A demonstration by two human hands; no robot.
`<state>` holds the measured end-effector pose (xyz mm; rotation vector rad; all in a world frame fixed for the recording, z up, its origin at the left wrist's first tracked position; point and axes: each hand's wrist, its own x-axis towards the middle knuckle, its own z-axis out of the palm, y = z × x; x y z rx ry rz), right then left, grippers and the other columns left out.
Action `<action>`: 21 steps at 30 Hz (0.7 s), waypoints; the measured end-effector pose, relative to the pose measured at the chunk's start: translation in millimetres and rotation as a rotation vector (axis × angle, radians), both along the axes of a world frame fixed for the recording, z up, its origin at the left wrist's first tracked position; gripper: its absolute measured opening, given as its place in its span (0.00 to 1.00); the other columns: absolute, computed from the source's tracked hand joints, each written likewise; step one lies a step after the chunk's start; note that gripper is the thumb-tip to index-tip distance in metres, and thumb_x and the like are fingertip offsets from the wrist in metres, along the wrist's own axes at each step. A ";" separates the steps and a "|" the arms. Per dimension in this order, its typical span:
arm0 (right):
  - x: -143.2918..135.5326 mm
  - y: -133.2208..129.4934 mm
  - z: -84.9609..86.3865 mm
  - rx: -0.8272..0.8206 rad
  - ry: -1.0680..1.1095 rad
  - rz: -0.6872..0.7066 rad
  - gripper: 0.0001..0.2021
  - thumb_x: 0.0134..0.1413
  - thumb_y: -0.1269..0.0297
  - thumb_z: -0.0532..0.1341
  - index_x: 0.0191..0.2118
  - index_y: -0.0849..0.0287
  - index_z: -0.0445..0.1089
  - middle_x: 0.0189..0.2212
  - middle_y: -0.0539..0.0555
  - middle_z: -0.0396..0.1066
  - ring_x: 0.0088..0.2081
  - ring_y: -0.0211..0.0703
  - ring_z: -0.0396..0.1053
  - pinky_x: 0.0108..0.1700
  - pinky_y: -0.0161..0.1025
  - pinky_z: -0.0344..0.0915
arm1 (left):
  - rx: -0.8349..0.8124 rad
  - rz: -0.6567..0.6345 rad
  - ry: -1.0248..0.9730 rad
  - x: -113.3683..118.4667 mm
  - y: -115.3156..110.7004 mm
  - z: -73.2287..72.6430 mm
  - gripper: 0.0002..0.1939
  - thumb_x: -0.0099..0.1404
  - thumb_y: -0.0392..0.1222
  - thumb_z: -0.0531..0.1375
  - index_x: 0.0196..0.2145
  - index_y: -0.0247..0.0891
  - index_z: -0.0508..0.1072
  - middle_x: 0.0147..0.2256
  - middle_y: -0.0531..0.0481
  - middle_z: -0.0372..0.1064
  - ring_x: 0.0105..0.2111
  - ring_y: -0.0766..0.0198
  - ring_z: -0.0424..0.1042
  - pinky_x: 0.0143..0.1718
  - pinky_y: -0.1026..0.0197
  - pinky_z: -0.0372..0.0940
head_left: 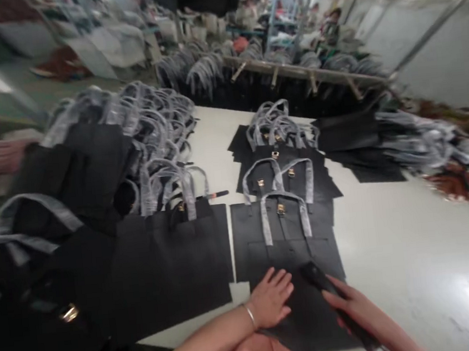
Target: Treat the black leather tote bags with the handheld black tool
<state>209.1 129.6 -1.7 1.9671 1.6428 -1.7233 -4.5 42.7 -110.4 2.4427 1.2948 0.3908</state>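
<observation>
My left hand (271,299) lies flat on the lower part of a black bag panel (309,324), fingers spread. A thin bangle circles that wrist. My right hand (351,308) is wrapped round a long black tool (316,276), whose blunt far end is over the panel just right of my left hand; its exact kind is unclear. The panel has two handles (267,222) in clear wrap and a gold-coloured clasp (280,209). More such bag pieces (276,154) overlap behind it, their wrapped handles upright.
To the left lie more black pieces (172,266) and a large heap of wrapped handles (139,113). Another black stack (351,130) rests on the right of the white table (413,246). A rail (290,72) with hanging pieces runs across the back.
</observation>
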 end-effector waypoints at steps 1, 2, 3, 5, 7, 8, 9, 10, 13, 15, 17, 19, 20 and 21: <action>13.0 -11.2 4.7 -0.015 -0.005 -0.020 0.24 0.63 0.56 0.57 0.62 0.55 0.58 0.26 0.47 0.70 0.21 0.38 0.70 0.20 0.34 0.68 | -0.004 -0.023 -0.039 9.6 -1.5 -1.1 0.30 0.71 0.53 0.50 0.64 0.33 0.55 0.65 0.38 0.50 0.66 0.49 0.45 0.66 0.41 0.39; 18.1 -17.9 6.5 -0.020 0.010 -0.023 0.27 0.61 0.55 0.57 0.63 0.54 0.55 0.21 0.44 0.66 0.18 0.37 0.68 0.17 0.32 0.64 | -0.008 -0.033 -0.064 12.8 -2.6 -1.9 0.31 0.71 0.53 0.50 0.64 0.33 0.54 0.66 0.39 0.50 0.67 0.50 0.43 0.66 0.42 0.36; 17.7 -21.0 5.5 -0.017 0.037 -0.022 0.28 0.60 0.55 0.57 0.64 0.53 0.55 0.19 0.42 0.64 0.16 0.38 0.67 0.15 0.32 0.63 | -0.010 -0.036 -0.074 11.8 -3.3 -2.3 0.31 0.71 0.53 0.49 0.65 0.33 0.54 0.66 0.40 0.50 0.67 0.51 0.42 0.66 0.43 0.34; 8.4 -19.8 -1.3 0.007 0.100 -0.034 0.29 0.57 0.54 0.59 0.63 0.53 0.57 0.18 0.42 0.63 0.15 0.38 0.68 0.14 0.32 0.63 | -0.007 -0.040 -0.070 4.5 -4.4 -1.8 0.30 0.72 0.53 0.48 0.65 0.33 0.54 0.65 0.41 0.51 0.67 0.51 0.43 0.66 0.43 0.33; -2.6 -13.6 -10.0 0.010 0.149 -0.062 0.29 0.55 0.53 0.59 0.61 0.54 0.59 0.19 0.43 0.64 0.15 0.37 0.67 0.13 0.32 0.63 | -0.005 -0.036 -0.056 -1.0 -5.3 -0.5 0.30 0.72 0.54 0.48 0.65 0.33 0.54 0.66 0.41 0.51 0.67 0.51 0.43 0.66 0.43 0.32; -7.0 -9.6 -13.9 0.007 0.169 -0.077 0.28 0.55 0.52 0.59 0.60 0.54 0.60 0.20 0.43 0.65 0.15 0.37 0.67 0.13 0.32 0.63 | -0.004 -0.035 -0.052 -1.7 -5.6 0.2 0.30 0.72 0.54 0.47 0.64 0.33 0.54 0.66 0.41 0.50 0.67 0.51 0.43 0.66 0.43 0.32; -10.5 -5.0 -17.1 0.005 0.187 -0.088 0.27 0.56 0.52 0.59 0.59 0.54 0.60 0.21 0.44 0.65 0.15 0.37 0.68 0.13 0.32 0.64 | -0.004 -0.035 -0.048 -1.2 -5.8 0.8 0.30 0.72 0.54 0.47 0.64 0.33 0.54 0.66 0.41 0.50 0.67 0.51 0.43 0.66 0.44 0.32; -13.5 0.0 -19.7 0.005 0.201 -0.097 0.26 0.56 0.51 0.58 0.58 0.54 0.61 0.22 0.44 0.65 0.16 0.37 0.68 0.14 0.32 0.64 | -0.004 -0.036 -0.046 0.0 -5.9 1.3 0.30 0.72 0.54 0.47 0.64 0.33 0.54 0.66 0.41 0.50 0.67 0.51 0.42 0.66 0.44 0.32; -21.2 15.2 -23.7 0.019 0.227 -0.133 0.24 0.56 0.51 0.58 0.56 0.55 0.62 0.22 0.44 0.65 0.16 0.36 0.67 0.14 0.31 0.63 | -0.007 -0.036 -0.043 4.2 -6.2 1.9 0.30 0.72 0.54 0.46 0.64 0.33 0.54 0.66 0.41 0.49 0.67 0.51 0.41 0.66 0.43 0.32; -25.1 21.1 -24.0 0.040 0.234 -0.148 0.23 0.56 0.51 0.58 0.55 0.56 0.63 0.22 0.44 0.65 0.16 0.35 0.67 0.15 0.31 0.63 | -0.010 -0.037 -0.041 4.9 -6.4 1.8 0.30 0.72 0.54 0.46 0.64 0.33 0.54 0.66 0.40 0.49 0.67 0.51 0.41 0.66 0.43 0.32; -26.3 20.8 -23.0 0.060 0.228 -0.154 0.23 0.56 0.51 0.59 0.54 0.55 0.63 0.22 0.44 0.65 0.16 0.35 0.67 0.15 0.31 0.63 | -0.013 -0.043 -0.043 3.9 -6.5 1.5 0.30 0.72 0.54 0.46 0.64 0.33 0.54 0.66 0.41 0.49 0.67 0.51 0.41 0.67 0.43 0.32; -24.7 15.8 -21.7 0.068 0.210 -0.152 0.23 0.55 0.52 0.59 0.55 0.56 0.63 0.22 0.44 0.65 0.16 0.36 0.67 0.14 0.31 0.62 | -0.014 -0.057 -0.050 2.4 -6.3 1.3 0.30 0.72 0.54 0.46 0.64 0.33 0.54 0.66 0.41 0.50 0.68 0.52 0.41 0.67 0.43 0.32; -23.7 13.0 -21.2 0.067 0.198 -0.148 0.24 0.55 0.52 0.59 0.55 0.56 0.63 0.21 0.44 0.65 0.16 0.37 0.67 0.14 0.32 0.62 | -0.015 -0.064 -0.056 1.7 -6.2 1.2 0.30 0.72 0.54 0.46 0.64 0.33 0.54 0.66 0.41 0.50 0.68 0.52 0.41 0.67 0.43 0.32; -23.2 10.8 -20.8 0.068 0.185 -0.144 0.24 0.55 0.52 0.58 0.55 0.57 0.63 0.20 0.44 0.65 0.15 0.38 0.67 0.14 0.33 0.62 | -0.017 -0.070 -0.061 1.3 -6.1 1.3 0.30 0.72 0.54 0.46 0.64 0.34 0.54 0.66 0.41 0.50 0.68 0.52 0.41 0.67 0.43 0.33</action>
